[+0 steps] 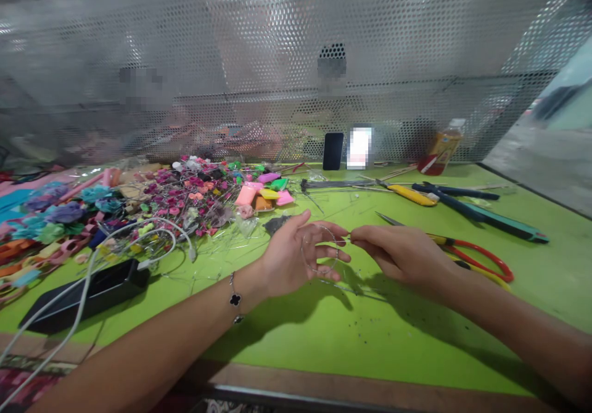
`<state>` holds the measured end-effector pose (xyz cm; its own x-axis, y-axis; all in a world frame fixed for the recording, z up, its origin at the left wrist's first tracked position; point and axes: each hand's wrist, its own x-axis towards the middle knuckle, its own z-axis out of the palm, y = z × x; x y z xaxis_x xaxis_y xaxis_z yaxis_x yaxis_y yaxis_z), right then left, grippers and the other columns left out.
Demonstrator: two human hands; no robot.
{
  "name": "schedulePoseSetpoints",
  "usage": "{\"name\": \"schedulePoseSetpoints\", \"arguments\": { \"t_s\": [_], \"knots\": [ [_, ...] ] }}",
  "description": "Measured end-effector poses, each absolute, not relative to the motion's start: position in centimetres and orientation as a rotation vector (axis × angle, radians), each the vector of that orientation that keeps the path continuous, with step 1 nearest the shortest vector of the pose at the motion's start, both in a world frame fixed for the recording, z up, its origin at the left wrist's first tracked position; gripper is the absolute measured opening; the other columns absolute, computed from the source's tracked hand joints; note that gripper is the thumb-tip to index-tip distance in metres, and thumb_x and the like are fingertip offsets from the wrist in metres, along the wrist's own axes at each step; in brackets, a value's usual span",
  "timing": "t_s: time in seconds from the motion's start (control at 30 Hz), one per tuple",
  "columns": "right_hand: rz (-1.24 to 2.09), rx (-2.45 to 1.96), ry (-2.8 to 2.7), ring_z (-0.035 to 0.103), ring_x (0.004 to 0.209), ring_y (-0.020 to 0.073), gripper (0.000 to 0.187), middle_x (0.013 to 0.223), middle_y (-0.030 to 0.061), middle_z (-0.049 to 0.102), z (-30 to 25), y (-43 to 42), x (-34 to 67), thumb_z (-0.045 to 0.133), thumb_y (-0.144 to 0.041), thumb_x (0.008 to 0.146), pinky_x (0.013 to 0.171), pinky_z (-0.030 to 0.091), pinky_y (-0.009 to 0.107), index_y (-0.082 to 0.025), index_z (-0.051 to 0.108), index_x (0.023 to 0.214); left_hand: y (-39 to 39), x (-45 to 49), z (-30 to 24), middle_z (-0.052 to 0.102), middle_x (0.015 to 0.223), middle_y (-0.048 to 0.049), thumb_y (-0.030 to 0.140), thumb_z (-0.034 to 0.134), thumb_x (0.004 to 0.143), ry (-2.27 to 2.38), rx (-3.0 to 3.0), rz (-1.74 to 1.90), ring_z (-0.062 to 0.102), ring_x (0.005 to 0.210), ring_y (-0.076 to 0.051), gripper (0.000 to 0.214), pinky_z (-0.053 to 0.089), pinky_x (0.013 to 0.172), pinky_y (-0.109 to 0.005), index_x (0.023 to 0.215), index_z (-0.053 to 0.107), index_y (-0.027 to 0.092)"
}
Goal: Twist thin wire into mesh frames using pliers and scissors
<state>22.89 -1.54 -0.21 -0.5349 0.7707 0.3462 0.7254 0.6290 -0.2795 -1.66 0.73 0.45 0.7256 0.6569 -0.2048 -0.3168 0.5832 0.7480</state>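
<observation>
A thin silvery wire ring (303, 254) hangs upright in front of my left palm. My left hand (289, 259) is open, its palm turned to the right and its fingers spread behind and around the ring. At the ring's right side, my right hand (402, 253) pinches the wire between thumb and fingertips, close to the left index finger. How the wire ends meet there is too small to tell. Under the hands, a thin twisted wire strand (354, 290) lies on the green tabletop (324, 339).
Scissors with red-and-yellow handles (485, 259), yellow-handled pliers (411, 194) and a teal-and-black tool (509, 223) lie right. Colourful wired flowers (185, 200), a black box (92, 296) and a white cable (86, 296) are left. Two phones (333, 151) and a bottle (441, 148) stand behind, before perforated metal (263, 37).
</observation>
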Motion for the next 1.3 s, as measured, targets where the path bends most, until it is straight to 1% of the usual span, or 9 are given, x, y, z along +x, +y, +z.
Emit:
{"name": "schedulePoseSetpoints", "arguments": {
  "t_s": [0.1, 0.2, 0.37, 0.47, 0.53, 0.73, 1.0, 1.17, 1.3],
  "knots": [
    [0.098, -1.125, -2.413, 0.067, 0.069, 0.0201, 0.029, 0.090, 0.0071, 0.080, -0.26, -1.80, 22.78, 0.042, -0.026, 0.105, 0.060, 0.035, 0.030, -0.025, 0.071, 0.106, 0.70, -1.67, 0.29, 0.064, 0.110, -0.0150, 0.060, 0.050, 0.097, 0.490, 0.752, 0.602, 0.063, 0.100, -0.028, 0.053, 0.054, 0.076, -0.038, 0.103, 0.077, 0.015],
    [0.070, -1.101, -2.412, 0.068, 0.071, 0.0208, 0.029, 0.091, 0.0074, 0.081, -0.29, -1.89, 22.68, 0.042, -0.026, 0.105, 0.061, 0.035, 0.031, -0.025, 0.071, 0.107, 0.61, -1.62, 0.21, 0.064, 0.110, -0.0146, 0.058, 0.050, 0.097, 0.482, 0.763, 0.611, 0.062, 0.099, -0.028, 0.052, 0.053, 0.073, -0.036, 0.104, 0.077, 0.015],
    [0.081, -1.160, -2.413, 0.068, 0.071, 0.0226, 0.029, 0.092, 0.0080, 0.081, -0.41, -1.73, 22.76, 0.043, -0.029, 0.106, 0.061, 0.036, 0.032, -0.026, 0.072, 0.109, 0.43, -1.29, 0.17, 0.062, 0.108, -0.0132, 0.065, 0.050, 0.097, 0.509, 0.797, 0.641, 0.061, 0.098, -0.027, 0.057, 0.051, 0.070, -0.035, 0.104, 0.077, 0.015],
    [0.091, -1.186, -2.434, 0.069, 0.074, 0.0232, 0.029, 0.097, 0.0078, 0.082, -0.51, -1.60, 22.90, 0.042, -0.030, 0.106, 0.061, 0.036, 0.033, -0.027, 0.071, 0.110, 0.36, -1.14, 0.09, 0.062, 0.109, -0.0134, 0.067, 0.053, 0.095, 0.513, 0.814, 0.668, 0.059, 0.100, -0.027, 0.058, 0.050, 0.071, -0.034, 0.112, 0.076, 0.016],
    [0.078, -1.201, -2.446, 0.068, 0.072, 0.0224, 0.029, 0.094, 0.0072, 0.081, -0.54, -1.52, 22.97, 0.042, -0.030, 0.107, 0.060, 0.034, 0.032, -0.026, 0.071, 0.109, 0.31, -1.14, 0.06, 0.062, 0.111, -0.0140, 0.066, 0.053, 0.096, 0.510, 0.820, 0.674, 0.058, 0.102, -0.028, 0.058, 0.049, 0.072, -0.034, 0.117, 0.076, 0.017],
    [0.053, -1.215, -2.435, 0.065, 0.067, 0.0209, 0.030, 0.086, 0.0074, 0.079, -0.57, -1.40, 22.87, 0.042, -0.031, 0.108, 0.058, 0.032, 0.031, -0.024, 0.071, 0.103, 0.19, -1.31, 0.14, 0.062, 0.112, -0.0163, 0.063, 0.050, 0.096, 0.489, 0.819, 0.636, 0.056, 0.107, -0.030, 0.059, 0.048, 0.076, -0.036, 0.118, 0.077, 0.015],
    [0.052, -1.229, -2.427, 0.066, 0.068, 0.0212, 0.028, 0.085, 0.0065, 0.079, -0.62, -1.33, 22.85, 0.043, -0.033, 0.107, 0.058, 0.032, 0.030, -0.025, 0.070, 0.104, 0.26, -1.52, 0.24, 0.063, 0.108, -0.0150, 0.058, 0.048, 0.098, 0.456, 0.801, 0.635, 0.055, 0.107, -0.029, 0.056, 0.045, 0.075, -0.035, 0.122, 0.075, 0.015],
    [0.000, -1.257, -2.427, 0.066, 0.066, 0.0209, 0.027, 0.081, 0.0056, 0.078, -0.56, -1.09, 23.14, 0.044, -0.029, 0.105, 0.058, 0.034, 0.030, -0.025, 0.070, 0.105, 0.34, -1.65, 0.36, 0.062, 0.109, -0.0149, 0.053, 0.050, 0.097, 0.395, 0.816, 0.659, 0.055, 0.105, -0.029, 0.048, 0.049, 0.075, -0.036, 0.112, 0.077, 0.016],
    [-0.075, -1.236, -2.424, 0.067, 0.065, 0.0196, 0.024, 0.083, 0.0044, 0.079, -0.42, -1.08, 23.23, 0.045, -0.029, 0.105, 0.058, 0.035, 0.028, -0.024, 0.069, 0.106, 0.41, -1.56, 0.28, 0.059, 0.106, -0.0132, 0.051, 0.065, 0.088, 0.400, 0.809, 0.682, 0.056, 0.102, -0.028, 0.042, 0.053, 0.072, -0.037, 0.105, 0.077, 0.014]
  ]
}}
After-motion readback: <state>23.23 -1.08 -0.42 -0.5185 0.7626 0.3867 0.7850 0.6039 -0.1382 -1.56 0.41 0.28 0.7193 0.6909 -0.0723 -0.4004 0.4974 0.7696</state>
